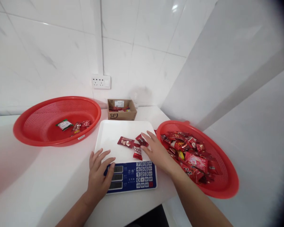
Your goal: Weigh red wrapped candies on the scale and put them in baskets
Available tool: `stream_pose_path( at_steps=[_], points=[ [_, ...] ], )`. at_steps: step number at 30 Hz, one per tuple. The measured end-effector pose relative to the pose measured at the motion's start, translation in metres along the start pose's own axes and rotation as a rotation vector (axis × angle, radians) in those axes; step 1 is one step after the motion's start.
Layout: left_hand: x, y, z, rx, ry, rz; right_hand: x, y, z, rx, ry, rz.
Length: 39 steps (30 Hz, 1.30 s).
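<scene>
A white scale [109,135] with a blue keypad panel stands on the table, and several small red packets lie on its plate. One flat red packet [126,142] is at the middle, with a patterned red packet [137,152] to its right. My right hand [157,153] is over the plate's right side, fingers spread, beside the patterned packet and a dark red packet [141,139]; it grips neither. My left hand [99,175] is at the scale's left front corner, fingers apart and holding nothing, partly covering the displays.
A red basket [227,167] full of red packets is at the right. Another red basket [26,127] with a few packets stands at the left. A small cardboard box [121,116] with packets sits behind the scale, near the wall [61,56].
</scene>
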<state>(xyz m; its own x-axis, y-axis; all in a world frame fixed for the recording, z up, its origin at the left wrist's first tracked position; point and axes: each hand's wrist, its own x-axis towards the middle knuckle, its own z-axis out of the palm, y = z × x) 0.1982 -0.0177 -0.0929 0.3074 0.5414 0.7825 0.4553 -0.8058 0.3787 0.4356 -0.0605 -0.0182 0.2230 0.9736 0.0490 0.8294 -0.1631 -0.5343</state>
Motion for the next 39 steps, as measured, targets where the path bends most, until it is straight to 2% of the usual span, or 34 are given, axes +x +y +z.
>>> stream_pose_path(
  at_steps=[4,6,13,16,18,21,24,27,30,33,39],
  points=[
    [0.000,0.000,0.000,0.008,-0.007,-0.010,-0.013,-0.007,0.009,-0.046,-0.151,-0.067],
    [0.000,0.000,0.000,0.011,-0.008,-0.012,-0.015,-0.010,0.015,-0.074,-0.179,-0.104],
    [0.000,-0.001,0.000,0.019,-0.016,0.001,0.003,-0.029,0.040,-0.153,-0.087,-0.163],
    [0.000,-0.002,0.000,0.019,-0.017,0.013,0.006,-0.040,0.037,-0.153,-0.128,-0.170],
    [0.000,-0.003,0.000,0.013,-0.014,0.016,0.006,-0.040,0.023,-0.121,-0.134,-0.164],
    [0.001,-0.003,0.000,0.002,-0.013,0.003,0.007,-0.018,-0.010,-0.113,-0.030,-0.096],
    [0.001,-0.004,0.002,-0.005,-0.016,-0.004,0.007,0.024,-0.042,-0.117,0.007,0.092],
    [0.001,-0.004,0.003,-0.012,-0.013,-0.009,0.002,0.072,-0.059,-0.121,-0.114,0.203],
    [0.001,-0.004,0.003,-0.019,-0.013,-0.014,-0.004,0.105,-0.060,-0.139,-0.270,0.299],
    [0.000,-0.004,0.003,-0.015,-0.020,-0.004,-0.007,0.112,-0.053,-0.118,-0.368,0.301],
    [0.001,-0.005,0.002,-0.005,-0.019,0.021,-0.002,0.091,-0.043,-0.014,-0.484,0.159]
  ],
)
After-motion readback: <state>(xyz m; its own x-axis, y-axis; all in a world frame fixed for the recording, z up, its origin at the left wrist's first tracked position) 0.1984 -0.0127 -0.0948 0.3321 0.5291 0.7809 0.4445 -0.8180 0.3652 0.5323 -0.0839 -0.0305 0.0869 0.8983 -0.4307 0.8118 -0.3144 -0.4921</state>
